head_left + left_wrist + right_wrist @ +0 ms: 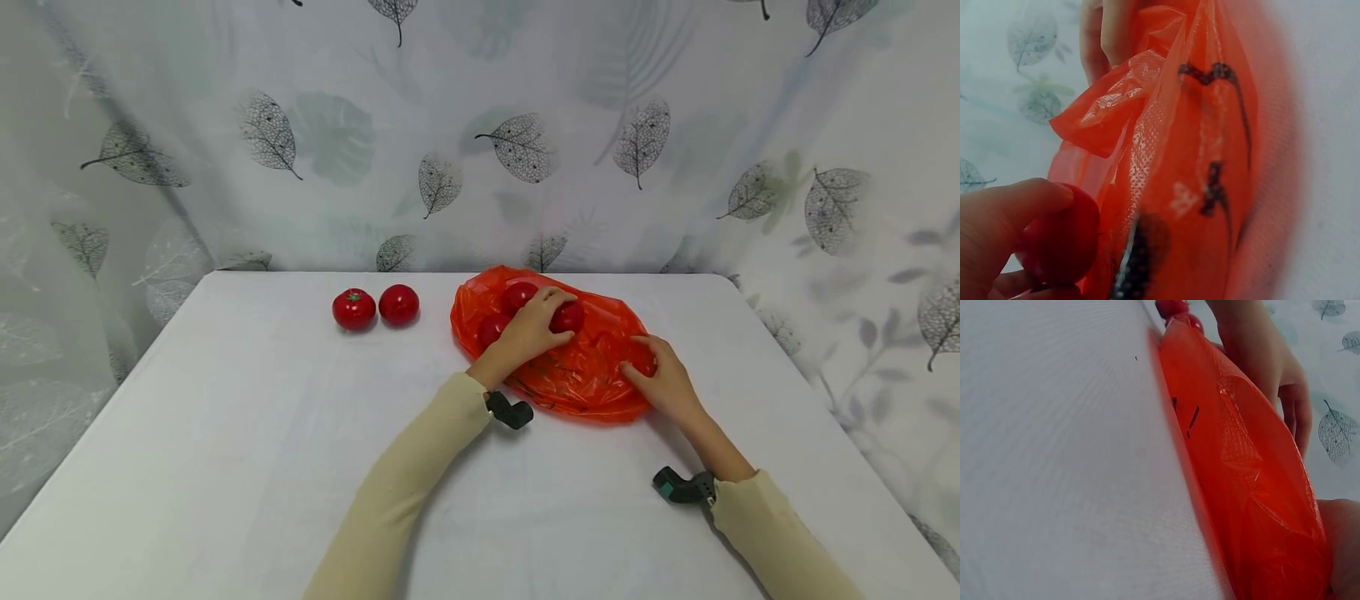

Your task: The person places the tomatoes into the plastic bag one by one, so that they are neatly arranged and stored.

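Observation:
An orange-red plastic bag (577, 375) lies spread on the white table, with red tomatoes on it. My left hand (528, 327) grips a tomato (567, 317) between thumb and fingers over the bag; the left wrist view shows this tomato (1060, 240) close up. Beside that hand, two more tomatoes, one farther back (517, 297) and one nearer (492, 330), rest on the bag. At the bag's right end, my right hand (666, 379) curls thumb and fingers round a darker red tomato (642, 358), partly hidden. The bag blocks most of the right hand's grip in the right wrist view.
Two tomatoes, one with a green top (354, 309) and one plain (399, 305), sit side by side at the table's back left. A leaf-patterned curtain (480, 208) hangs behind the white table (225, 433).

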